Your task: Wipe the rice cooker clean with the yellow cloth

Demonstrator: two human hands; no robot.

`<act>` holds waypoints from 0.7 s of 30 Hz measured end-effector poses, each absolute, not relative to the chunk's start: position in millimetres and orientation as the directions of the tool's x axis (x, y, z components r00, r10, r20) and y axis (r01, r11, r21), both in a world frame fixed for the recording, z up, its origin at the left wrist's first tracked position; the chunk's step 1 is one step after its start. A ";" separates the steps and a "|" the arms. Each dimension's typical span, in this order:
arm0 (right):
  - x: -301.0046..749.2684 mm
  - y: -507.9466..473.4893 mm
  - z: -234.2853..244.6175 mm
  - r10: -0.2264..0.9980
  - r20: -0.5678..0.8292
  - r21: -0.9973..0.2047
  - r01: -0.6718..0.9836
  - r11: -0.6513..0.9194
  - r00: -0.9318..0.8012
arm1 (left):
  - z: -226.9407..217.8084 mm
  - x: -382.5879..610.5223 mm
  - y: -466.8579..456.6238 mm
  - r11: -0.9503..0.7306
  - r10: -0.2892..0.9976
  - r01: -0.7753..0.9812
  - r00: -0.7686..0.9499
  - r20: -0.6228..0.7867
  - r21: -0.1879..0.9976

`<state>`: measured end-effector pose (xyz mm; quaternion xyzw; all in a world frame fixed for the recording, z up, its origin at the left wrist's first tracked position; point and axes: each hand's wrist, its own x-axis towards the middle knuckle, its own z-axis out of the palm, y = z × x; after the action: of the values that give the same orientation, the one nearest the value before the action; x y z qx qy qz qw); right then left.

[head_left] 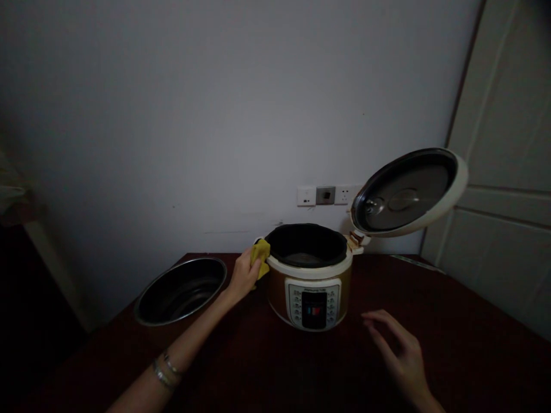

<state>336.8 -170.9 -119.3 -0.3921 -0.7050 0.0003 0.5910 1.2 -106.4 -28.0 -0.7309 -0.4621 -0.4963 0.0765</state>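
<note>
A white and gold electric cooker stands on the table with its lid raised to the right. Its dark inner pot is seated inside. My left hand grips a yellow cloth against the cooker's left rim. Over the table to the right of the cooker, my right hand hovers with nothing in it, thumb and fingers curved and apart. It touches neither the cooker nor the lid.
Left of the cooker a round dark basin with a shiny rim sits on the dark red table. Behind is a pale wall with sockets. A pale panelled door stands at the right.
</note>
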 end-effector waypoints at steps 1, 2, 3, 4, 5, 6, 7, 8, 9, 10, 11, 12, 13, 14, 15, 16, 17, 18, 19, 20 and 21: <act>336.9 -171.1 -119.4 0.550 0.835 -0.459 0.557 0.692 0.006 | -27.4 2.6 -105.9 -0.571 0.588 0.748 0.088 0.804 0.337; 336.9 -171.4 -119.2 0.547 0.837 -0.456 0.561 0.691 0.006 | -27.5 5.2 -107.0 -0.594 0.565 0.741 0.109 0.818 0.312; 336.8 -171.7 -118.9 0.546 0.838 -0.454 0.564 0.689 0.007 | -28.1 8.8 -109.4 -0.621 0.533 0.731 0.128 0.836 0.283; 336.7 -172.1 -118.4 0.547 0.837 -0.454 0.566 0.688 0.006 | -29.4 13.1 -112.8 -0.648 0.500 0.718 0.147 0.854 0.255; 336.6 -172.4 -117.7 0.547 0.837 -0.452 0.566 0.689 0.002 | -31.2 17.8 -116.7 -0.673 0.468 0.702 0.162 0.869 0.232; 336.5 -172.8 -116.8 0.546 0.838 -0.450 0.565 0.692 -0.002 | -33.3 22.3 -120.6 -0.696 0.440 0.686 0.173 0.881 0.213; 336.5 -173.1 -116.0 0.545 0.838 -0.447 0.562 0.696 -0.009 | -35.6 26.1 -123.9 -0.717 0.414 0.669 0.182 0.892 0.196; 336.5 -173.4 -115.2 0.545 0.839 -0.444 0.560 0.699 -0.015 | -37.9 28.6 -126.2 -0.737 0.388 0.652 0.192 0.901 0.178; 336.7 -173.7 -114.6 0.542 0.840 -0.440 0.560 0.702 -0.020 | -39.8 29.6 -127.1 -0.758 0.359 0.633 0.207 0.910 0.155; 337.0 -174.0 -114.4 0.538 0.843 -0.435 0.561 0.704 -0.022 | -41.2 28.7 -126.5 -0.778 0.329 0.615 0.229 0.916 0.126; 337.3 -174.3 -114.5 0.533 0.846 -0.430 0.563 0.706 -0.022 | -42.0 26.1 -124.3 -0.792 0.304 0.603 0.253 0.918 0.096; 337.5 -174.5 -114.9 0.528 0.849 -0.424 0.566 0.707 -0.024 | -42.1 21.9 -120.9 -0.798 0.288 0.599 0.279 0.916 0.068; 337.7 -174.5 -115.6 0.523 0.852 -0.418 0.568 0.709 -0.026 | -41.7 16.5 -116.5 -0.792 0.282 0.609 0.297 0.912 0.047; 337.7 -174.4 -116.4 0.522 0.852 -0.413 0.572 0.709 -0.031 | -40.8 10.7 -111.6 -0.774 0.292 0.633 0.302 0.908 0.038; 337.5 -174.1 -117.2 0.522 0.852 -0.408 0.579 0.706 -0.036 | -39.7 4.9 -106.8 -0.746 0.310 0.664 0.296 0.904 0.038; 337.1 -173.6 -117.7 0.521 0.852 -0.399 0.591 0.701 -0.042 | -38.7 -0.1 -102.6 -0.718 0.331 0.695 0.283 0.900 0.045; 336.5 -172.8 -117.6 0.519 0.854 -0.388 0.607 0.694 -0.048 | -37.8 -4.0 -99.3 -0.694 0.347 0.718 0.273 0.897 0.050; 335.8 -171.8 -116.7 0.515 0.856 -0.375 0.625 0.685 -0.052 | -37.2 -6.3 -97.3 -0.682 0.355 0.729 0.271 0.895 0.050; 335.1 -170.4 -114.8 0.511 0.857 -0.361 0.643 0.676 -0.055 | -36.7 -7.1 -96.6 -0.681 0.355 0.731 0.276 0.893 0.045; 334.5 -168.7 -111.7 0.508 0.859 -0.348 0.658 0.667 -0.061 | -36.3 -6.3 -97.2 -0.690 0.344 0.724 0.288 0.894 0.032; 334.2 -166.3 -107.3 0.505 0.860 -0.336 0.671 0.662 -0.068 | -35.8 -4.3 -98.9 -0.702 0.323 0.712 0.300 0.898 0.015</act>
<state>334.2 -166.3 -107.3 -0.4045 -0.7268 -0.0751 0.5500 -4.3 -98.9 -35.8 -0.7813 -0.3314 -0.4903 0.1984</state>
